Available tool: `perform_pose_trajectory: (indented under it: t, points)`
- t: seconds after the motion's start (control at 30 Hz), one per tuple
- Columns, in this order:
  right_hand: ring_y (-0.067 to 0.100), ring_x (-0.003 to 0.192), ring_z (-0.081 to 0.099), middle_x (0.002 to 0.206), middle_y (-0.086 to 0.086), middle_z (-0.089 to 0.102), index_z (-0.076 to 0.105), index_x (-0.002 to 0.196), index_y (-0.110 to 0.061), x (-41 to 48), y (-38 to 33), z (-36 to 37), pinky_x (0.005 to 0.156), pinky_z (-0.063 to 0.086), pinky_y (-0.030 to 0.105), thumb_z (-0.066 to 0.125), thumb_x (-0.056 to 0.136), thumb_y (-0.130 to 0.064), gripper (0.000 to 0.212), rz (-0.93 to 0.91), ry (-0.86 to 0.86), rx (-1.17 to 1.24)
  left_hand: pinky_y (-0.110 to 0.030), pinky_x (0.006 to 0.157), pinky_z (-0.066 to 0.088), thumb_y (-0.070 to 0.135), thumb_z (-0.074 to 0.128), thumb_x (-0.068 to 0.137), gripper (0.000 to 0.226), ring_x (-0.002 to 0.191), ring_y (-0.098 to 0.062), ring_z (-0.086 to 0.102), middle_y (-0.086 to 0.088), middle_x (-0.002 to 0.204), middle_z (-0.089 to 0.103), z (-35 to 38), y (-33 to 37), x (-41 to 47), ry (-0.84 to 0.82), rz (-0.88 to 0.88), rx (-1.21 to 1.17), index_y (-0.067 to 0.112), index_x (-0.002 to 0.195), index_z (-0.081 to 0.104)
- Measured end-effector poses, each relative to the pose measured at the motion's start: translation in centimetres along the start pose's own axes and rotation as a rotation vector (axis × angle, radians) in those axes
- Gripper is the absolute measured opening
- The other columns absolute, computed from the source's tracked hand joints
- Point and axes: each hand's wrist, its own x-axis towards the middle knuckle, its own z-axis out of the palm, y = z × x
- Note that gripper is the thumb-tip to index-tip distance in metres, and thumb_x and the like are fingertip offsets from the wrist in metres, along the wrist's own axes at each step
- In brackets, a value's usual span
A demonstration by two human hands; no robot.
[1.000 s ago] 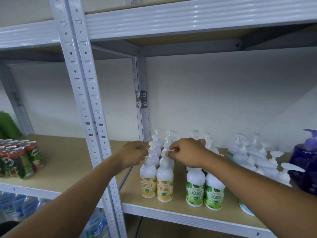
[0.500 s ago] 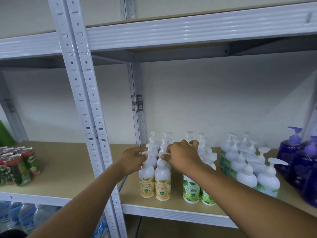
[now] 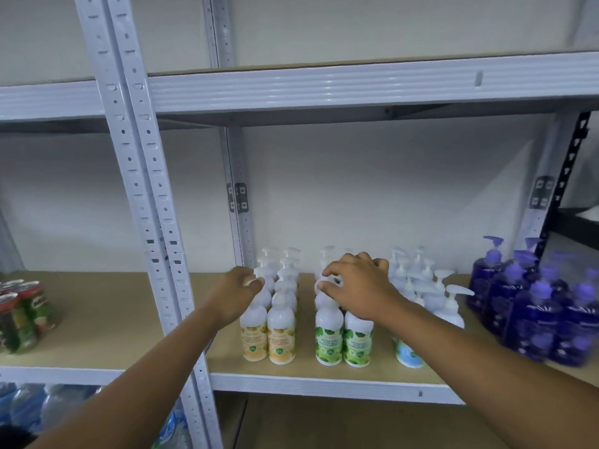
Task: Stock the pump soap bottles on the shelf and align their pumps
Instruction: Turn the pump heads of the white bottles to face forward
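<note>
White pump soap bottles stand in rows on the wooden shelf (image 3: pixel 324 367). Two rows carry yellow labels (image 3: pixel 267 341), two rows carry green labels (image 3: pixel 343 343), and a group with blue labels (image 3: pixel 409 351) stands further right. My left hand (image 3: pixel 235 294) pinches the white pump head of a bottle in the left yellow row. My right hand (image 3: pixel 358 286) hovers over the green rows, its thumb and forefinger closed on a pump head there. The hands hide several pump heads.
Purple pump bottles (image 3: pixel 538 306) crowd the right end of the shelf. Shrink-wrapped cans (image 3: pixel 22 315) sit on the left bay. A white slotted upright (image 3: pixel 152 228) divides the bays. Water bottles (image 3: pixel 39 409) lie on the shelf below. Another shelf board (image 3: pixel 356 89) runs overhead.
My right hand has shifted right from the yellow rows to the green rows. My left hand stays on the left yellow row. The camera view has turned right and down.
</note>
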Motion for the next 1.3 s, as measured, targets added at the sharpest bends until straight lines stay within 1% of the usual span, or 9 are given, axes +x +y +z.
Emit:
perform_pose_trajectory:
  t: [0.17,0.33,0.43,0.6,0.7,0.87,1.07,1.2,1.3]
  points:
    - [0.015,0.114,0.052,0.105,-0.015,0.064,0.067,0.110,-0.039,-2.1,4.9,-2.8,0.088,0.025,0.036,0.053,0.091,-0.058,0.030,0.135,0.015,0.113,-0.028,0.087,0.042,0.036,0.063,0.096,0.034,0.116,-0.018,0.059,-0.002,0.129,0.064,0.9,3.6,-3.2,0.076,0.096,0.056,0.018,0.125,0.063]
    - [0.012,0.106,0.058,0.099,-0.016,0.069,0.069,0.105,-0.036,-3.8,7.8,-3.6,0.087,0.029,0.036,0.057,0.092,-0.049,0.022,0.129,-0.030,0.198,-0.020,0.072,0.045,0.035,0.067,0.092,0.018,0.096,-0.006,0.064,0.012,0.104,0.068,3.3,6.4,-5.4,0.089,0.102,0.052,0.024,0.106,0.067]
    - [0.012,0.105,0.061,0.094,-0.016,0.070,0.068,0.099,-0.037,-4.0,9.1,-2.8,0.098,0.037,0.041,0.057,0.089,-0.043,0.016,0.102,-0.070,0.280,-0.018,0.071,0.045,0.031,0.071,0.090,0.016,0.094,-0.003,0.065,0.014,0.100,0.069,5.2,7.1,-5.7,0.070,0.084,0.035,0.022,0.103,0.068]
    - [0.013,0.110,0.058,0.102,-0.016,0.069,0.068,0.109,-0.037,-3.2,10.3,-1.9,0.093,0.031,0.037,0.050,0.090,-0.048,0.028,0.052,-0.068,0.168,-0.008,0.064,0.039,0.027,0.071,0.090,0.019,0.093,-0.006,0.064,0.012,0.102,0.068,7.7,7.9,-4.0,0.059,0.050,0.052,0.021,0.108,0.067]
    - [0.017,0.115,0.054,0.107,-0.012,0.067,0.065,0.115,-0.039,-2.2,10.5,-1.9,0.087,0.024,0.036,0.046,0.093,-0.049,0.031,0.014,-0.082,0.090,-0.014,0.070,0.045,0.023,0.069,0.091,0.022,0.098,-0.011,0.063,0.006,0.111,0.068,9.2,7.5,-2.7,0.028,0.039,0.030,0.019,0.112,0.066]
    - [0.023,0.124,0.044,0.127,-0.006,0.059,0.055,0.131,-0.043,-0.7,10.3,-0.9,0.098,0.023,0.045,0.036,0.096,-0.049,0.041,0.014,-0.221,-0.027,-0.032,0.106,0.044,0.026,0.065,0.093,0.045,0.121,-0.014,0.057,0.004,0.133,0.061,11.0,6.7,-0.3,-0.142,0.059,0.150,0.018,0.137,0.056]
    - [0.026,0.128,0.042,0.133,-0.004,0.057,0.051,0.136,-0.044,0.7,9.9,0.0,0.103,0.024,0.049,0.034,0.097,-0.060,0.045,0.061,-0.265,-0.065,-0.024,0.103,0.041,0.028,0.061,0.098,0.045,0.127,-0.011,0.054,0.002,0.139,0.060,10.8,6.3,2.4,-0.242,0.135,0.178,0.018,0.141,0.055]
    - [0.025,0.132,0.040,0.137,-0.008,0.054,0.051,0.137,-0.048,1.1,10.1,0.7,0.103,0.023,0.047,0.035,0.096,-0.065,0.047,0.096,-0.296,-0.050,-0.028,0.095,0.046,0.029,0.059,0.099,0.034,0.114,-0.017,0.060,0.007,0.116,0.063,10.6,6.0,2.9,-0.292,0.150,0.171,0.015,0.130,0.065]
    - [0.022,0.128,0.043,0.129,-0.014,0.059,0.051,0.135,-0.045,1.4,10.3,0.9,0.101,0.025,0.045,0.038,0.094,-0.066,0.048,0.103,-0.291,-0.016,-0.031,0.095,0.050,0.028,0.061,0.098,0.034,0.109,-0.018,0.062,0.002,0.117,0.066,10.6,5.8,2.9,-0.285,0.142,0.130,0.015,0.131,0.064]
